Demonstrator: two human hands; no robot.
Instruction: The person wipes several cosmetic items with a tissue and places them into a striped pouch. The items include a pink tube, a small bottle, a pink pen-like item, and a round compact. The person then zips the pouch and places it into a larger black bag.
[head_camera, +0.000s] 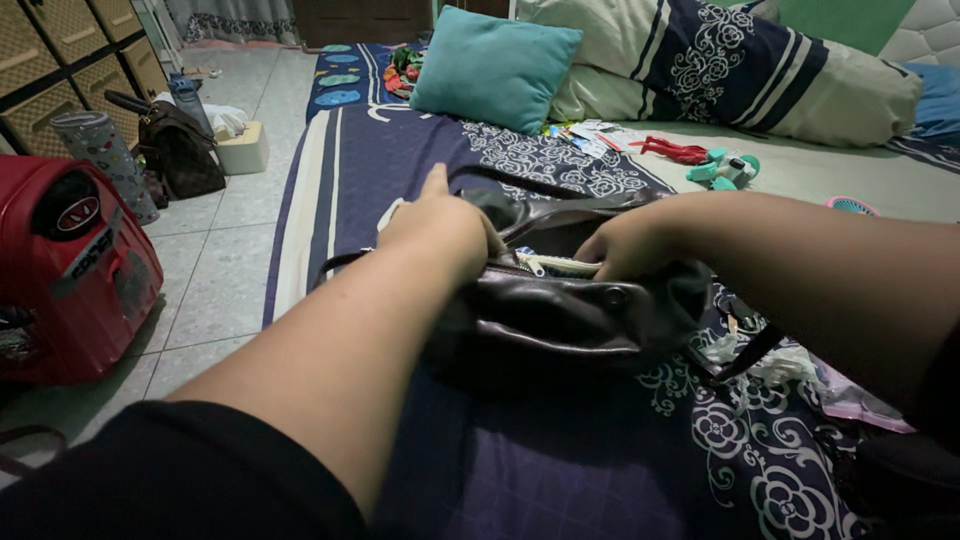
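A dark brown leather handbag (560, 315) lies on the navy floral bedsheet (560, 470) in the middle of the view. My left hand (440, 225) rests on the bag's left end and grips its top edge, fingers curled over it. My right hand (625, 250) is at the bag's open mouth, its fingers pinched on the pale zip edge (560, 265). The bag's straps (560, 190) loop out behind both hands. What is inside the bag is hidden.
A teal cushion (495, 65) and a striped pillow (720, 65) lie at the bed's head, with small toys (725, 170) and papers near them. Crumpled wrappers (800, 365) sit right of the bag. On the tiled floor stand a red case (75, 265) and a brown bag (180, 150).
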